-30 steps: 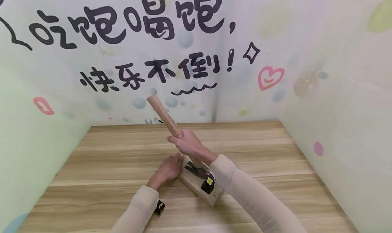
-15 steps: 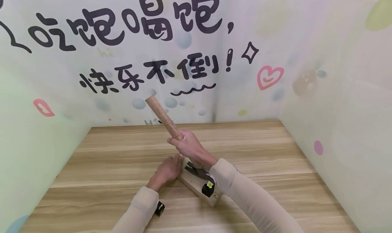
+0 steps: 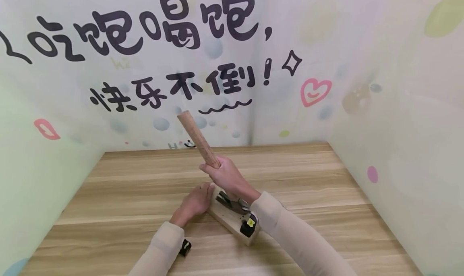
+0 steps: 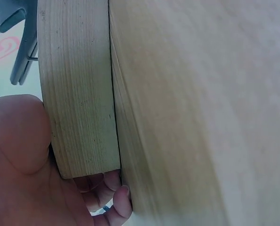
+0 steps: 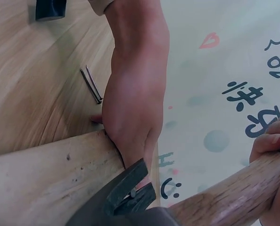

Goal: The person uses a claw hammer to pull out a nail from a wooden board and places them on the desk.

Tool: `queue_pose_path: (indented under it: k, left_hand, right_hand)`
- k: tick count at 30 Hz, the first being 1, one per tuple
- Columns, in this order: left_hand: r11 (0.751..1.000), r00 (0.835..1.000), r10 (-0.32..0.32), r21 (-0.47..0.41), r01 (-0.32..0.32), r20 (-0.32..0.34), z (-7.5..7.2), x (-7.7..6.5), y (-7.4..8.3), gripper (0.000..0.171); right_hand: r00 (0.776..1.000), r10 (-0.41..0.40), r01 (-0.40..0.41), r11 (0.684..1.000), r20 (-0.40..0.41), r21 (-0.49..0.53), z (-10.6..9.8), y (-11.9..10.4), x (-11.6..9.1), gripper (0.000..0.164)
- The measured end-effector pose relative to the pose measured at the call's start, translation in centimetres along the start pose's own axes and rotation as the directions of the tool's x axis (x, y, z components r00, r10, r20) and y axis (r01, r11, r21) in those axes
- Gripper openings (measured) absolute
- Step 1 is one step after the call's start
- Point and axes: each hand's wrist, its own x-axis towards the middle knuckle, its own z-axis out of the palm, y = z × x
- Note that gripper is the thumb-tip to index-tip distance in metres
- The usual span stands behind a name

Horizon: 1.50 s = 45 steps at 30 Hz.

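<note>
My right hand (image 3: pixel 224 173) grips the wooden handle of a claw hammer (image 3: pixel 197 137), which slants up to the left. The dark hammer head lies over a thick wooden board (image 3: pixel 225 214), partly behind my right wrist. In the left wrist view, a thin nail (image 4: pixel 32 59) stands out from the board's face and meets the hammer's claw. My left hand (image 3: pixel 197 199) holds the board's far end, its fingers curled under the end in the left wrist view. In the right wrist view, the claw (image 5: pixel 128 190) is close to my left hand.
Two loose nails (image 5: pixel 89 86) lie on the wood-grain table (image 3: pixel 145 175) beside my left hand. Black wrist cameras hang under both wrists, the right one with a yellow label (image 3: pixel 250 223). White printed walls (image 3: pixel 282 119) enclose the table at the back and sides.
The hammer handle has swung slightly to the right over the last half second. My left hand keeps its hold on the board; the head view has shifted a little.
</note>
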Motion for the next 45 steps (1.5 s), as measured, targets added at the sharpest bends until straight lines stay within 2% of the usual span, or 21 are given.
queue_pose_path:
  k: [7,14,20,23,27,29,35,45]
  left_hand:
    - [1.0,1.0,-0.006,-0.022,0.006,0.004,-0.2,-0.1,0.1,0.056]
    - [1.0,1.0,0.008,-0.01,-0.008,-0.003,-0.1,-0.2,0.2,0.057]
    - [1.0,1.0,0.022,-0.004,-0.022,-0.017,0.0,-0.3,0.2,0.056]
    - [1.0,0.999,0.031,-0.002,-0.031,-0.022,0.0,-0.3,0.2,0.056]
    - [1.0,0.999,0.028,-0.012,-0.029,-0.018,0.0,-0.5,0.2,0.055]
    - [1.0,1.0,0.022,-0.02,-0.022,-0.011,0.1,-0.5,0.2,0.056]
    - [0.999,1.0,0.007,-0.033,-0.007,-0.007,0.4,-0.4,0.0,0.058]
    - [1.0,1.0,-0.003,-0.031,0.002,-0.005,0.2,-0.5,0.1,0.057]
  right_hand:
    - [0.997,-0.077,0.077,0.98,-0.003,0.184,-1.8,0.0,-1.5,0.028]
    - [0.989,-0.147,0.148,0.967,-0.021,0.209,-2.6,0.3,-2.8,0.025]
    - [0.977,-0.197,0.213,0.943,-0.086,0.257,-3.0,0.4,-4.2,0.026]
    - [0.96,-0.245,0.274,0.923,-0.135,0.272,-3.4,0.7,-5.0,0.026]
    - [0.917,-0.335,0.386,0.881,-0.214,0.273,-4.0,1.2,-5.8,0.028]
    - [0.905,-0.357,0.414,0.864,-0.233,0.286,-4.2,1.3,-5.9,0.029]
    - [0.902,-0.364,0.423,0.854,-0.233,0.303,-4.4,1.5,-5.8,0.032]
    - [0.892,-0.385,0.442,0.851,-0.237,0.284,-4.6,1.2,-5.9,0.026]
